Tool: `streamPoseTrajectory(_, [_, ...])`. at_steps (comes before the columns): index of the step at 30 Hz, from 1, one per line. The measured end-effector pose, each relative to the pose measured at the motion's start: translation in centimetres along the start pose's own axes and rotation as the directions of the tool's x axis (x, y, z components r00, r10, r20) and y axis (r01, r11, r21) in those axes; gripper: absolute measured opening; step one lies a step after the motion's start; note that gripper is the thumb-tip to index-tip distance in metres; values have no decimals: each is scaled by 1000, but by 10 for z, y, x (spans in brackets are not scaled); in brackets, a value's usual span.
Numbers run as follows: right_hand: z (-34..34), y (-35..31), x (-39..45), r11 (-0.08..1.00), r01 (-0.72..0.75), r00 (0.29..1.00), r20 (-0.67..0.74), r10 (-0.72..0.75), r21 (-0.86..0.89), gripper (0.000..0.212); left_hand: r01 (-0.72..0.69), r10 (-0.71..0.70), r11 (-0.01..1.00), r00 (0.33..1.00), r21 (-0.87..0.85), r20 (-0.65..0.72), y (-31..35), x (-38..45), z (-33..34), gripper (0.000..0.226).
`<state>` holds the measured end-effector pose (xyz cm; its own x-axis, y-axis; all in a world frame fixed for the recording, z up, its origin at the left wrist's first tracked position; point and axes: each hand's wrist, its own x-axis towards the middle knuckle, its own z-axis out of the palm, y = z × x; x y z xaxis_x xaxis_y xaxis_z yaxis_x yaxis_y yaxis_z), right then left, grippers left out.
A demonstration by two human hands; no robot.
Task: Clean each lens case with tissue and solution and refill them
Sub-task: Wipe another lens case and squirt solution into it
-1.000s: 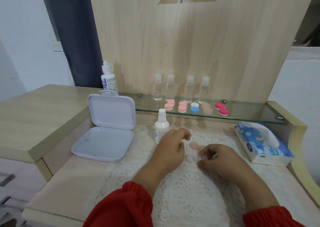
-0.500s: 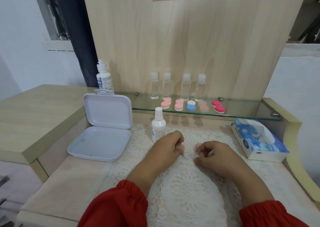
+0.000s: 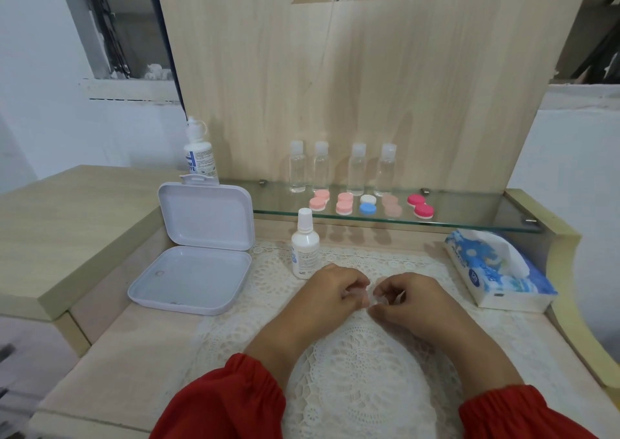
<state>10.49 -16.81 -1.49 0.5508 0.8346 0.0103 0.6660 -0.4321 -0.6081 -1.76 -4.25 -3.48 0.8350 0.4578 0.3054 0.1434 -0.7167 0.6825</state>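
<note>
Both your hands pinch one small clear lens case [image 3: 369, 296] between them, its long axis running hand to hand; left hand [image 3: 330, 289] and right hand [image 3: 407, 299] curl knuckles-up over the lace mat [image 3: 352, 371].

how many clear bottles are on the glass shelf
4, upright in a row at the back of the glass shelf: first, second, third, fourth. None seems hidden.

We held our left hand [image 3: 330, 287] and right hand [image 3: 407, 296] close together just in front of the small white bottle [image 3: 304, 249], fingers curled inward and fingertips nearly meeting. Both pinched something small and pale between them. Our red-sleeved forearms angled in from below.
</note>
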Motion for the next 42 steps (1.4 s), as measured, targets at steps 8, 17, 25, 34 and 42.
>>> streamPoseTrajectory(8, [3, 3, 2, 999, 10, 1000, -9, -10, 33, 17, -31, 31, 997, 999, 63, 14, -3, 1, 3, 21])
streamPoseTrajectory(17, [3, 3, 3, 999, 9, 1000, -1, -9, 37, 13, -17, 20, 999, 998, -49, 52, -5, 0, 0, 23])
streamPoseTrajectory(25, [3, 3, 3, 1000, -1, 1000, -1, 1, 29, 22, 47, -39, 987, 998, -153, 59, -5, -1, 1, 31])
streamPoseTrajectory(34, [3, 3, 3, 999, 5, 1000, 1, -5, 46, 16, 7, 4, 988, 998, -157, 64, -5, -2, 2, 35])
streamPoseTrajectory(42, [3, 2, 2, 998, 3, 1000, 5, -3, 63, 18, 33, -26, 986, 999, -165, 44, -6, -1, 1, 37])
